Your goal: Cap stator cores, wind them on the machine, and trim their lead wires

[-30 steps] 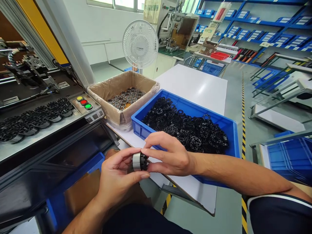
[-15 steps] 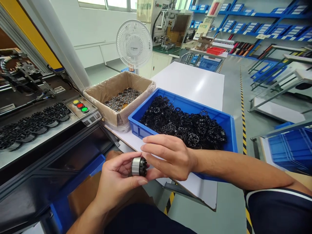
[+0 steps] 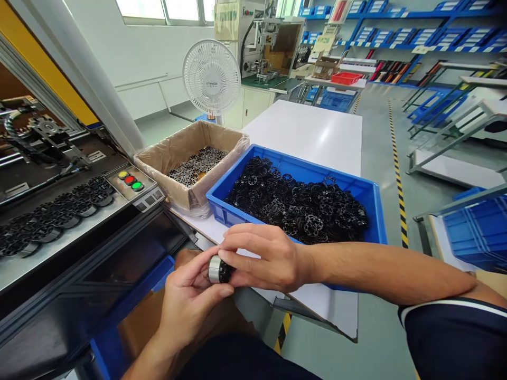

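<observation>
A small round part, silver around its side with a black toothed end facing right, is held between the thumb and fingers of my left hand. My right hand closes on the same part from the right, its fingers over the black end. Beyond my right hand, a blue bin holds a heap of thin black ring-shaped pieces. Left of it stands a plastic-lined cardboard box with silver-and-black ring pieces inside.
At the left is a machine with rows of black and silver parts on its ledge and yellow, red and green buttons. Both containers stand on a white table. A white fan is behind the box.
My right hand has moved left and down, and its fingers have closed in on the round part. The camera view has shifted slightly.
</observation>
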Motion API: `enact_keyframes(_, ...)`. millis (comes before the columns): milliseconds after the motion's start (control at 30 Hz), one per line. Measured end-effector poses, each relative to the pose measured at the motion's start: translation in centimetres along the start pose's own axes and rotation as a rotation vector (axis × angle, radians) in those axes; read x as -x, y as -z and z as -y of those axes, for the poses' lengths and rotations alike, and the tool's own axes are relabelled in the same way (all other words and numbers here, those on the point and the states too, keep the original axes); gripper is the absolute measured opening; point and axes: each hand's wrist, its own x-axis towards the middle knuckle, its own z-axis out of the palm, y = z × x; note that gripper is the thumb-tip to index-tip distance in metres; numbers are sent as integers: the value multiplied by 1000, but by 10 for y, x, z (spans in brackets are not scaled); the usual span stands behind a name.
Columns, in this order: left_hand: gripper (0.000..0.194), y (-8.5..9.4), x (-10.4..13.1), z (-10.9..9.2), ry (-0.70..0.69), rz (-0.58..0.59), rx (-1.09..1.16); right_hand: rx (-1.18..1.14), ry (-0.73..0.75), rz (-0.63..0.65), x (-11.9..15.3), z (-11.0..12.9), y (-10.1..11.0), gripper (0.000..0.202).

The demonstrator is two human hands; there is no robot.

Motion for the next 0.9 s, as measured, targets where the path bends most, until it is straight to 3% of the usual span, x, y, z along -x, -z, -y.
enact_keyframes(200, 44, 6, 14, 5, -16, 130, -114, -112, -165, -20, 1, -9, 0, 43)
enact_keyframes(300, 38, 28, 22, -4, -77, 36, -214, -115, -212, 41, 4, -6, -1, 41)
enact_keyframes(400, 36, 84, 40, -21, -122, -282, -474, -55, -236, 146, 10, -6, -3, 30)
enact_keyframes(533, 40, 186, 75, -58, -200, -852, -1015, 11, -173, 170, 13, -15, -8, 30)
enact_keyframes(600, 41, 230, 81, -76, -231, -982, -1110, 59, -131, 172, 8, -17, -11, 26)
enact_keyframes(667, 35, 264, 72, -89, -241, -964, -1194, 111, -84, 192, -1, -16, -14, 23)
enact_keyframes(733, 26, 286, 53, -98, -236, -861, -1280, 154, -46, 221, -12, -7, -16, 21)
enact_keyframes(900, 22, 308, 17, -103, -217, -623, -1456, 203, -20, 230, -37, 44, -17, 22)
